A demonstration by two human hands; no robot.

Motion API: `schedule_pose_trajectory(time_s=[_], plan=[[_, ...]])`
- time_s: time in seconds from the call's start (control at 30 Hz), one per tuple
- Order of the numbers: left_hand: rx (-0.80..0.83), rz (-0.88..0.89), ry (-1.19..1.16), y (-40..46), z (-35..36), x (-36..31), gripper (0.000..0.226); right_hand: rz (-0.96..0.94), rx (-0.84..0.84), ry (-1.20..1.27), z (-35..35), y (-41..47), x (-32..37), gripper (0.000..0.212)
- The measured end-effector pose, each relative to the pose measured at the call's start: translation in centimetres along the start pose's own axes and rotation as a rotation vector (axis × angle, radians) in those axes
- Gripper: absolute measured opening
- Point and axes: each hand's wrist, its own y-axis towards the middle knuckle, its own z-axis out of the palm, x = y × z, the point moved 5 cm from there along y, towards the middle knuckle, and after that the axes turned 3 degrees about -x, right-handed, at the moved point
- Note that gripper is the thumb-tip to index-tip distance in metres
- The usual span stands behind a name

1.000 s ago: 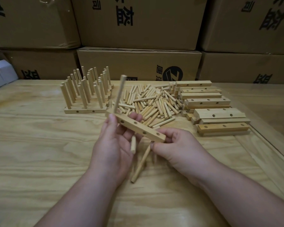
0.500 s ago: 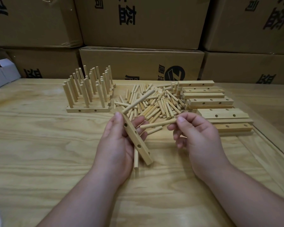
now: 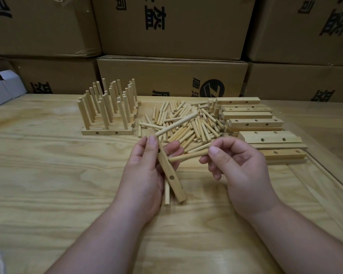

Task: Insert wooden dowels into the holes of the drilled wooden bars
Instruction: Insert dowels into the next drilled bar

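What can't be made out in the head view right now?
- Whether the dowel pinched by the right hand has entered the bar: its tip sits at the bar's face, depth unreadable.
- The bar's upper hole: partly covered by the left hand.
- The loose dowel behind the bar: its upper part is hidden by bar and hand.
- Lower bars in the stack: covered by those on top.
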Motion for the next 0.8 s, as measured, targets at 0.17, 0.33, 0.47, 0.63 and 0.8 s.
schedule_pose_trajectory(time_s=[0.17,0.33,0.47,0.63,0.8], plan=[[0.016,0.002,0.029,0.0,0.0,0.1,0.04,0.001,0.027,0.018,0.0,-0.1,-0.1,0.005],[0.028,0.013,0.051,0.1,0.1,0.2,0.033,0.065,-0.013,-0.046,-0.1,0.2,-0.8,0.012],[0.034,0.031,0.086,0.1,0.0,0.2,0.037,0.088,-0.005,-0.076,-0.1,0.3,-1.1,0.006],[0.059,0.07,0.195,0.2,0.0,0.3,0.034,0.047,0.042,-0.107,0.1,0.2,-0.9,0.009],[0.074,0.098,0.299,0.1,-0.2,0.5,0.041,-0.002,0.039,-0.133,0.2,0.2,-0.5,0.008]])
